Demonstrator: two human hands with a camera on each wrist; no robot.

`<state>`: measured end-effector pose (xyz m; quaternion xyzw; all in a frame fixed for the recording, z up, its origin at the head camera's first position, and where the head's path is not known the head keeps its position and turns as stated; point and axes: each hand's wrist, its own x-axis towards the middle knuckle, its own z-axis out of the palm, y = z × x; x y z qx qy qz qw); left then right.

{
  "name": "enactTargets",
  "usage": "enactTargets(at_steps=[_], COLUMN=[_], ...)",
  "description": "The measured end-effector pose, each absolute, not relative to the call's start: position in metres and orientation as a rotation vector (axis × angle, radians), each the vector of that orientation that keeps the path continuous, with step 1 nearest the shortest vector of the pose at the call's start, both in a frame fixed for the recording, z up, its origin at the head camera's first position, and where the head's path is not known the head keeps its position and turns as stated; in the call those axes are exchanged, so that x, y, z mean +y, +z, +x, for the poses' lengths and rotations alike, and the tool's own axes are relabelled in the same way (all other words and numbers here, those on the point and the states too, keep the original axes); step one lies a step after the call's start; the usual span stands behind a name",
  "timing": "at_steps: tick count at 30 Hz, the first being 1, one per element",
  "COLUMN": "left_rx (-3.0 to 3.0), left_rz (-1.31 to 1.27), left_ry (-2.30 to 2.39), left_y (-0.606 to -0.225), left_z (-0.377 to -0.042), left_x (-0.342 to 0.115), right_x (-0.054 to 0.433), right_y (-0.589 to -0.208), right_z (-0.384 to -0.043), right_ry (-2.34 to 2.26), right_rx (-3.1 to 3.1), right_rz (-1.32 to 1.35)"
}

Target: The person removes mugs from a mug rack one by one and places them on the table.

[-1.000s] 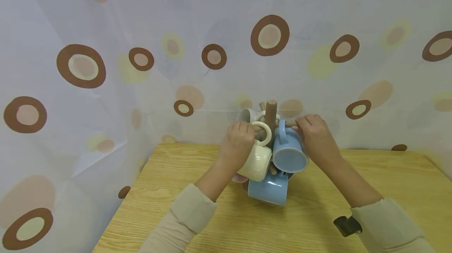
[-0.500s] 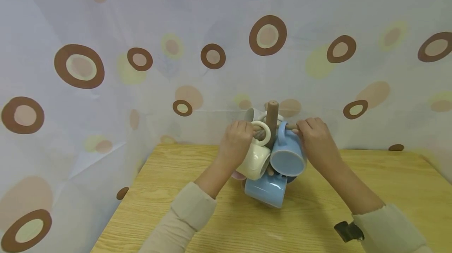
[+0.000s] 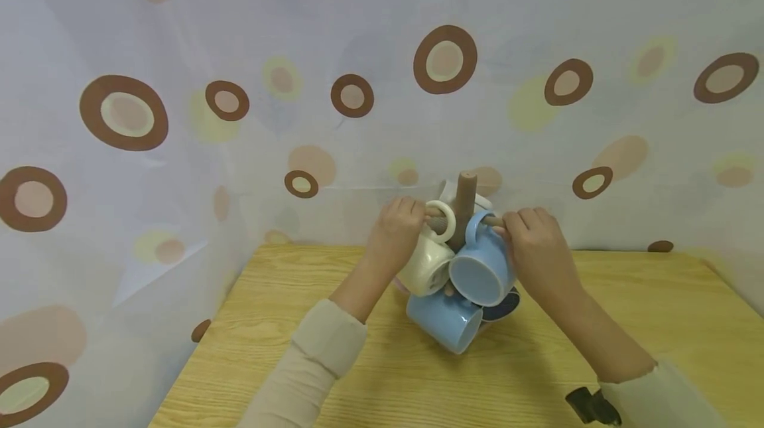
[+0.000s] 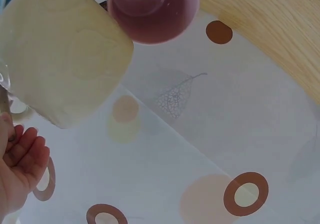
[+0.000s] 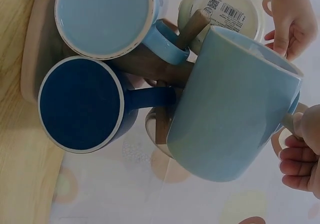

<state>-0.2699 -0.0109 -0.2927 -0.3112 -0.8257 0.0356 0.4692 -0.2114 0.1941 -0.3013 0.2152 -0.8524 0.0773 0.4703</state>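
A wooden mug tree [image 3: 464,206] stands on the table, hung with several mugs. My left hand [image 3: 395,232] pinches the tip of the upper left peg, where a cream mug [image 3: 425,267] hangs by its handle. On the other side my right hand [image 3: 540,249] grips the tip of the upper right peg, which carries a light blue mug [image 3: 492,252]. Below hangs a second light blue mug [image 3: 436,315], beside a dark blue mug [image 5: 82,104]. A pink mug [image 4: 155,14] shows in the left wrist view. Behind the post, a white mug [image 3: 482,202] is partly hidden.
The tree's base [image 5: 37,49] sits on the light wooden table [image 3: 298,322]. Close behind the table hangs a patterned curtain [image 3: 370,142], which also runs along the left side. A black strap piece [image 3: 592,407] hangs by the right sleeve.
The mug tree has turned: the front mugs have swung left, the back white mug right, and more of the dark blue mug shows. Both hands keep their hold on the pegs.
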Motion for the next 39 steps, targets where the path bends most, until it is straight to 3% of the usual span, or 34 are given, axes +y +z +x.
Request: enactTargets(at_steps=[39], left_rx=[-2.024], left_rz=[-0.819], left_ry=[0.115], left_y=[-0.288], left_z=[-0.261], left_x=[0.004], right_x=[0.211], right_y=[-0.294], right_z=[-0.209], right_ry=[0.315], right_rx=[-2.163], right_rz=[0.459])
